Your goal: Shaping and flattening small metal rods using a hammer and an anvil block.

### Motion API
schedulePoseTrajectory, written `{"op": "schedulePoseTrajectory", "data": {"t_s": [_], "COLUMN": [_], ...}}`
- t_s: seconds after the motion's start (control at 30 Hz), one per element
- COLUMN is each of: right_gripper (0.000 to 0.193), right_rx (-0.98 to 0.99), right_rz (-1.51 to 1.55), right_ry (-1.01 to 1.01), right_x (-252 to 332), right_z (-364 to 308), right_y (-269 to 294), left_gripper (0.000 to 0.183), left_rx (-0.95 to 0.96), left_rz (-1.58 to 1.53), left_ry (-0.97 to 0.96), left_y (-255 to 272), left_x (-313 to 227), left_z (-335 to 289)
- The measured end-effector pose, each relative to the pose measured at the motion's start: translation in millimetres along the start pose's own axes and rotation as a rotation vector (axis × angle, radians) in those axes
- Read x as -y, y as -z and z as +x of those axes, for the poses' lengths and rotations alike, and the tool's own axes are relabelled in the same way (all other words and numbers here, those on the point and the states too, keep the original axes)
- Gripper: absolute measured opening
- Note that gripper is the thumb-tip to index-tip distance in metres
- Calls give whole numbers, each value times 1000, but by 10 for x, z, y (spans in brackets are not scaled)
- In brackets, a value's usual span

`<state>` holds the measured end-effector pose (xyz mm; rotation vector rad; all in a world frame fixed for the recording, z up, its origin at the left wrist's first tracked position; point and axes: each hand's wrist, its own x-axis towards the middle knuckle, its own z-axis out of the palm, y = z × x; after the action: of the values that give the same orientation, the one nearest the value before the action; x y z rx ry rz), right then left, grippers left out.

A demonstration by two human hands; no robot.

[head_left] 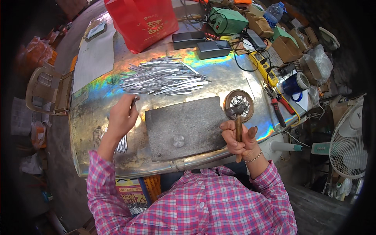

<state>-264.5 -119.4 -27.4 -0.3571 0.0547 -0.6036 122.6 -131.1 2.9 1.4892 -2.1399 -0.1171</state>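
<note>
My right hand (239, 139) is closed round the wooden handle of a small hammer (238, 129), its dark head up by the rim of a round bowl (227, 102) of short silvery pieces. My left hand (123, 115) is raised left of a flat grey metal block (188, 121), its fingers pinched on a small metal piece (135, 99), mostly hidden. On the block's near part sits a small round metal disc (178, 141). Beyond the block lies a loose heap of thin silvery metal rods (164, 76). A smaller bunch of rods (122, 145) lies beside my left wrist, partly covered by it.
A red bag (143, 23) stands at the far side, near two dark boxes (213, 49). On the right are a yellow power strip (263, 68), red-handled pliers (278, 111), a blue mug (293, 84), cables and a white fan (348, 137). A chair (47, 90) stands left of the table.
</note>
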Motion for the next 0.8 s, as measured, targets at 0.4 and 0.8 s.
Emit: {"op": "schedulePoseTrajectory", "data": {"t_s": [0.4,0.8], "right_gripper": [99,20], "right_rx": [312,-958], "right_rz": [24,-1948], "right_ry": [175,421], "right_x": [-26,706], "right_z": [-157,-327], "right_y": [253,277], "left_gripper": [22,19], "left_rx": [-225,-231], "left_rz": [-436,-401], "left_ry": [181,339], "left_y": [-174,-505], "left_x": [-1228,-1260], "left_z": [-794,-934]}}
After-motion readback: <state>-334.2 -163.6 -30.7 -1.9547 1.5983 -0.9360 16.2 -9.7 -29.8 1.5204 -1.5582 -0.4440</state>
